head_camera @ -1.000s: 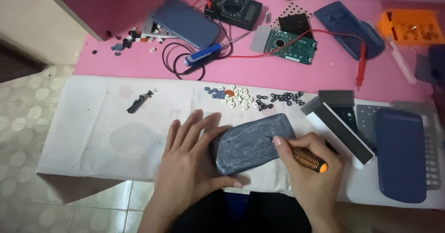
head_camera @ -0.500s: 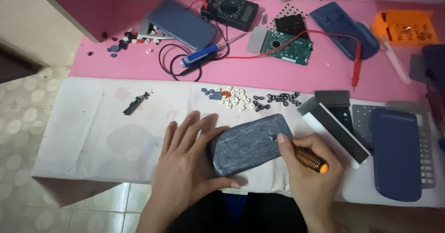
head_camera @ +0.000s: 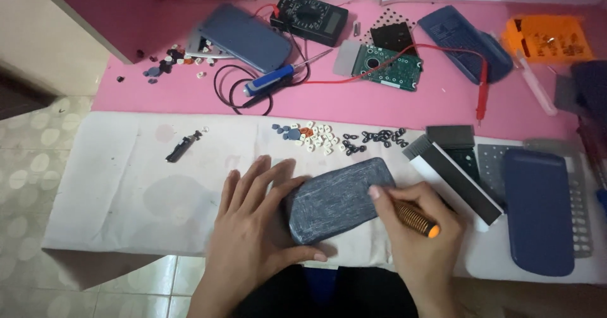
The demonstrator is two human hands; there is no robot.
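A dark grey-blue calculator back shell [head_camera: 338, 199] lies face down on the white sheet [head_camera: 126, 191] near the front edge. My left hand [head_camera: 256, 220] grips its left end, thumb under the lower edge, fingers spread on the sheet. My right hand [head_camera: 414, 229] is closed on a small screwdriver with an orange and black handle [head_camera: 414, 219], its tip at the shell's right edge. The tip itself is hidden by my fingers.
Loose white, blue and black keys [head_camera: 335, 138] lie just beyond the shell. A dark blue cover on a grey key frame [head_camera: 537, 207] and a black-and-white block [head_camera: 452, 176] sit to the right. On the pink desk: multimeter [head_camera: 310, 18], green circuit board [head_camera: 387, 67], blue-handled screwdriver [head_camera: 272, 81], orange box [head_camera: 547, 38].
Both hands and the shell stay almost in the same place. My right hand has shifted slightly with the screwdriver at the shell's right edge.
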